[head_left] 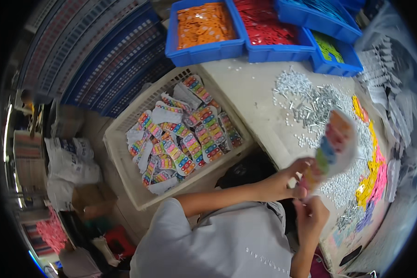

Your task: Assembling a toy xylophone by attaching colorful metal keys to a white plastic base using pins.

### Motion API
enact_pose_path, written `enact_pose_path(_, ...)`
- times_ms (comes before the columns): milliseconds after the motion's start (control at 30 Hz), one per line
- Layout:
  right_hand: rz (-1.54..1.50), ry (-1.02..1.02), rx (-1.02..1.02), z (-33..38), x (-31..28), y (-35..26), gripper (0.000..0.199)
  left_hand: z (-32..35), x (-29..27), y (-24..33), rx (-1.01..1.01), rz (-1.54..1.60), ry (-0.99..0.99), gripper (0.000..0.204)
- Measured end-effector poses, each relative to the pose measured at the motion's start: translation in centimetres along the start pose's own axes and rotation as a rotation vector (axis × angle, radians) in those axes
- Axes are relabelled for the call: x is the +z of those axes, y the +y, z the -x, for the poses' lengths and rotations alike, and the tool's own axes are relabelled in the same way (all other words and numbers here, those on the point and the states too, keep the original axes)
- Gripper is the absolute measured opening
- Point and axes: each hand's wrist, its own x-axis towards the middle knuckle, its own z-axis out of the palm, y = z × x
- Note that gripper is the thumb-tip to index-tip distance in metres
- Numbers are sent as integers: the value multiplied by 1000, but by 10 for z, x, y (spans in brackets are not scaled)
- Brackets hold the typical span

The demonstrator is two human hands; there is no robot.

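Note:
In front of me, above the table edge, is a white-backed strip with coloured bands [331, 141], tilted and blurred by motion. Its bands run through orange, red, blue, green, yellow and pink. My left hand [285, 180] is closed around its lower left side, the thumb and fingers gripping the edge. Just below, my right hand [312, 215] has its fingers pinched at the strip's pink bottom end. What exactly sits between the right fingertips is too small to make out. Loose silvery metal pins [317, 104] lie heaped on the table behind the strip.
Left of the table stands a cream plastic crate [120, 160] holding many similar rainbow strips [178, 155]. Blue bins of orange pieces [204, 25], red pieces [268, 23] and green pieces [327, 46] line the far side. Yellow pieces [368, 185] and pink pieces [380, 173] lie at right.

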Motion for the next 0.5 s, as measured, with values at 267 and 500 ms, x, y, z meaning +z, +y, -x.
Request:
enact_pose_path(267, -179, -176, -435, -43, 55, -42, 27, 85, -113, -29, -57, 760, 1230, 32)
enact_pose_path(500, -61, -38, -55, -23, 65, 35, 12, 300, -249, -212, -17, 845, 1813, 28)
